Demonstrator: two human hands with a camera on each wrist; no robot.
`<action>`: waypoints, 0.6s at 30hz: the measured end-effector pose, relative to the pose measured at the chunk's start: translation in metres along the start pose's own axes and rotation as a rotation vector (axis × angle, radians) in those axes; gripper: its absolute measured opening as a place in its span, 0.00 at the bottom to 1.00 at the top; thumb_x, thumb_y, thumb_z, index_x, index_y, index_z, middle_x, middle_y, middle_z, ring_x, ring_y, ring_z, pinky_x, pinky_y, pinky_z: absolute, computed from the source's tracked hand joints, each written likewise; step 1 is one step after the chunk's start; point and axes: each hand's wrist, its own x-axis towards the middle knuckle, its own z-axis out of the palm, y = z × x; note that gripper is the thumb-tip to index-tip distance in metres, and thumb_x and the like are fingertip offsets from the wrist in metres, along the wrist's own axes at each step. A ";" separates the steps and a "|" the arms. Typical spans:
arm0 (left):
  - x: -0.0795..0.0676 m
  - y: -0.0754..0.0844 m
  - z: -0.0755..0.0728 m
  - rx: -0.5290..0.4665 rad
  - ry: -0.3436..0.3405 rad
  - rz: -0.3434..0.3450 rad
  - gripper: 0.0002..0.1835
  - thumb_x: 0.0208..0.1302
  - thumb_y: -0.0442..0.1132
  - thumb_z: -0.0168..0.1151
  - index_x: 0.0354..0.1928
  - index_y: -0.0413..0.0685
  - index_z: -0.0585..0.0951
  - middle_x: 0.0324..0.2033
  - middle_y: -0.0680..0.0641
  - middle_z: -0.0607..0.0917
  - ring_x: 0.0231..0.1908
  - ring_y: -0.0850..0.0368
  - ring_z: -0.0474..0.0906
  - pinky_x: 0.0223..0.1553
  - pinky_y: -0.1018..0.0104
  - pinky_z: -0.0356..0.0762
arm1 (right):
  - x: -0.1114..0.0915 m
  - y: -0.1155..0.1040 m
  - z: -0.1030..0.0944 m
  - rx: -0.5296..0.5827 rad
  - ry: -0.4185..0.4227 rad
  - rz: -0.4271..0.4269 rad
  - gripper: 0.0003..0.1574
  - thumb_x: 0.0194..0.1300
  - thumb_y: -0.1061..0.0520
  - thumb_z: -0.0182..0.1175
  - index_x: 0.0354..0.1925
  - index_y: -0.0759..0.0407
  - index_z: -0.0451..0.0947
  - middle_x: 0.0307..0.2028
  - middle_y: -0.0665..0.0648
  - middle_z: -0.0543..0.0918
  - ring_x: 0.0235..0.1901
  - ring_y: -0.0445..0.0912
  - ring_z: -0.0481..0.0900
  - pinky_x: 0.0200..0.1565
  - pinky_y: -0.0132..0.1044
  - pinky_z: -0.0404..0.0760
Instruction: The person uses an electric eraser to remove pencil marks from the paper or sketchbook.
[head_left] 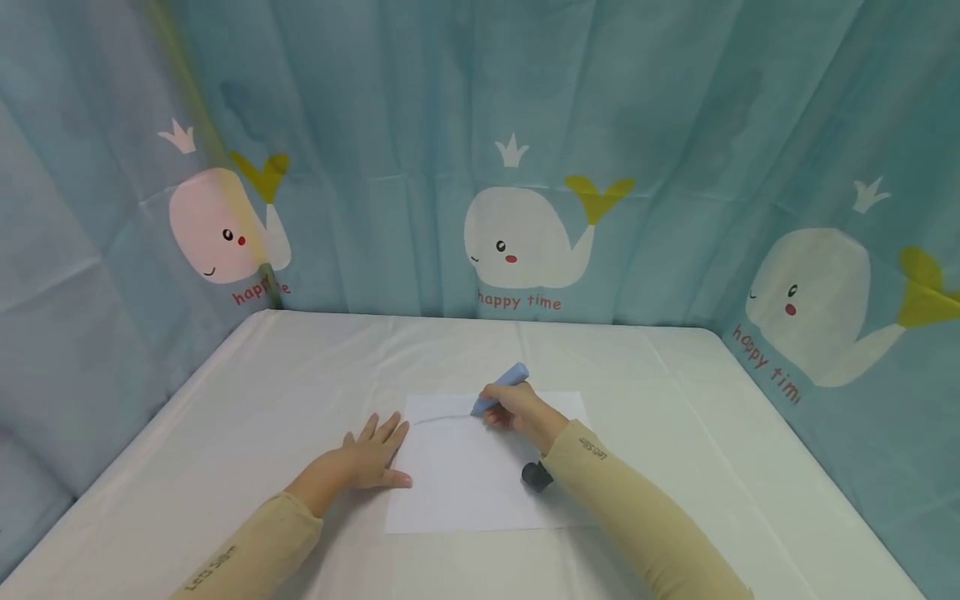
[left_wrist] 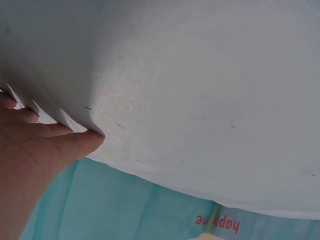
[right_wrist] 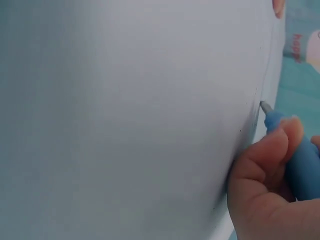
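In the head view a white sheet of paper (head_left: 457, 492) lies on the table. My right hand (head_left: 517, 410) grips a thick light-blue marker (head_left: 513, 375), slanted, its tip down at the paper's upper part. From that tip a thin, faint line (head_left: 442, 417) runs left across the sheet. The right wrist view shows thumb and fingers curled round the marker (right_wrist: 302, 165), with its grey tip at the white surface. My left hand (head_left: 372, 457) lies with fingers spread at the paper's left edge, thumb over it. In the left wrist view, that hand's (left_wrist: 45, 150) fingers are straight.
A white cloth covers the table (head_left: 247, 417). Beneath the right forearm, over the paper, shows a small black round object (head_left: 535, 476). Behind and at both sides hangs a blue-green curtain (head_left: 390, 167) printed with whales.
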 end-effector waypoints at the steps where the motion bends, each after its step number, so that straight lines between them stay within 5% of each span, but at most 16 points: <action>1: 0.000 0.000 0.000 0.003 0.000 -0.001 0.51 0.61 0.60 0.62 0.73 0.32 0.53 0.73 0.30 0.46 0.70 0.25 0.35 0.60 0.24 0.40 | 0.000 0.000 0.000 -0.010 -0.012 0.007 0.14 0.60 0.61 0.61 0.42 0.70 0.75 0.18 0.56 0.78 0.15 0.41 0.75 0.22 0.29 0.75; 18: 0.001 -0.002 0.001 0.012 0.001 0.003 0.52 0.61 0.61 0.62 0.73 0.33 0.52 0.73 0.31 0.45 0.70 0.25 0.35 0.60 0.23 0.41 | 0.002 -0.001 0.001 -0.032 0.002 0.025 0.16 0.61 0.61 0.63 0.44 0.71 0.74 0.18 0.56 0.78 0.15 0.41 0.74 0.21 0.28 0.74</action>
